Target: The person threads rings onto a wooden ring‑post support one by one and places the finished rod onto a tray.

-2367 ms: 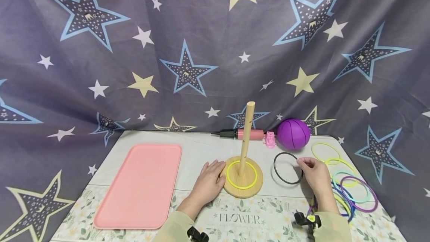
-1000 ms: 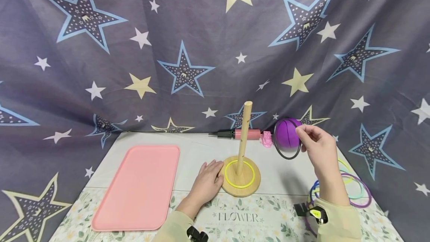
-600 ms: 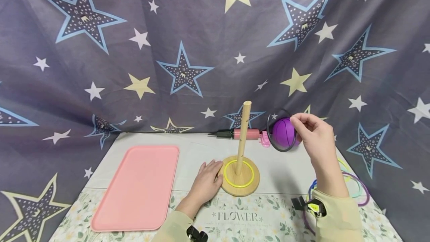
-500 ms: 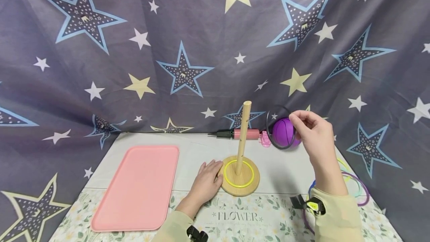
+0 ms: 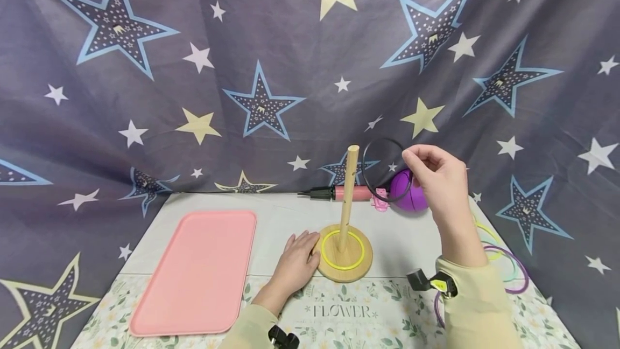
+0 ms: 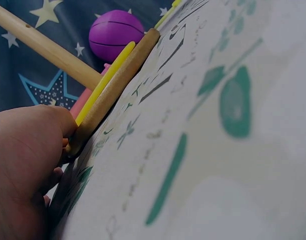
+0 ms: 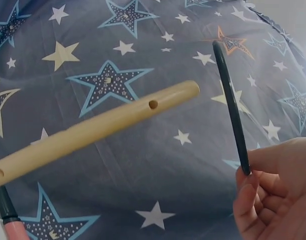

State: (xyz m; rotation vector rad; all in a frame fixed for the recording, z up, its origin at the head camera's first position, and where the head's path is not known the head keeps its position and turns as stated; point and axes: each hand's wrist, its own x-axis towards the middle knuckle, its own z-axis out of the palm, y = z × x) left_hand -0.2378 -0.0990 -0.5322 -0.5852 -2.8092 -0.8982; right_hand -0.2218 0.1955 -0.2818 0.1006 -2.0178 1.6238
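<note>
My right hand (image 5: 438, 182) pinches a thin black ring (image 5: 364, 163) at its right edge, holding it raised and tilted beside the top of a wooden peg (image 5: 347, 193). In the right wrist view the black ring (image 7: 231, 107) appears nearly edge-on, apart from the peg's tip (image 7: 182, 92). The peg stands upright on a round wooden base (image 5: 345, 277). Around its foot lies a yellow ring (image 5: 323, 252). My left hand (image 5: 295, 263) rests with relaxed fingers on the left edge of the base; its fingertips are partly hidden in the left wrist view.
On the left lies a pink tray (image 5: 198, 273). Along the back are a pink-and-black hand pump (image 5: 352, 193), a small pink object (image 5: 380, 201) and a purple ball (image 5: 409, 193). Several coloured rings (image 5: 520, 273) lie at the right, partly behind my forearm. A star-patterned curtain (image 5: 271, 26) hangs behind.
My right hand has lifted the black ring off the table at the right and carried it up and left towards the peg's top. My left hand has stayed at the base.
</note>
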